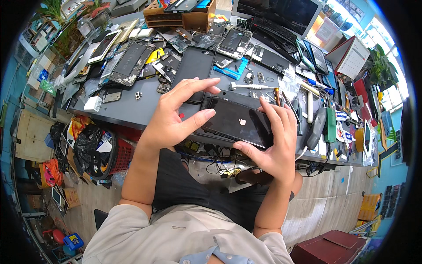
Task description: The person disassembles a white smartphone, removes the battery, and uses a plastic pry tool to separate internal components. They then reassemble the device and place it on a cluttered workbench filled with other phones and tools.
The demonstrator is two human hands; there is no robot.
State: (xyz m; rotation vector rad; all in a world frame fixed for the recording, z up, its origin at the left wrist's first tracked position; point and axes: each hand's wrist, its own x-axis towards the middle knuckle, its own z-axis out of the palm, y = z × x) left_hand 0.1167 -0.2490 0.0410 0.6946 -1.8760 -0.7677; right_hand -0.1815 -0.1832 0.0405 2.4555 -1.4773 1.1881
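A black smartphone point(235, 121) with a small white logo glowing on its dark screen is held level over the front edge of the grey workbench point(132, 110). My left hand point(176, 116) grips its left end, thumb on the screen edge, fingers stretched along the far side. My right hand point(274, 141) holds the right end, thumb under the near edge, fingers curled over the far right corner. Just beyond my left fingers lies a black phone back cover point(193, 66), flat on the bench.
The bench is crowded with dismantled phones point(129, 61), loose screens, a blue tool point(231, 70), a screwdriver point(250, 86) and cables. A laptop point(281, 15) stands at the back, a wooden organiser point(180, 17) behind. A red basket with a black bag point(94, 152) sits on the floor left.
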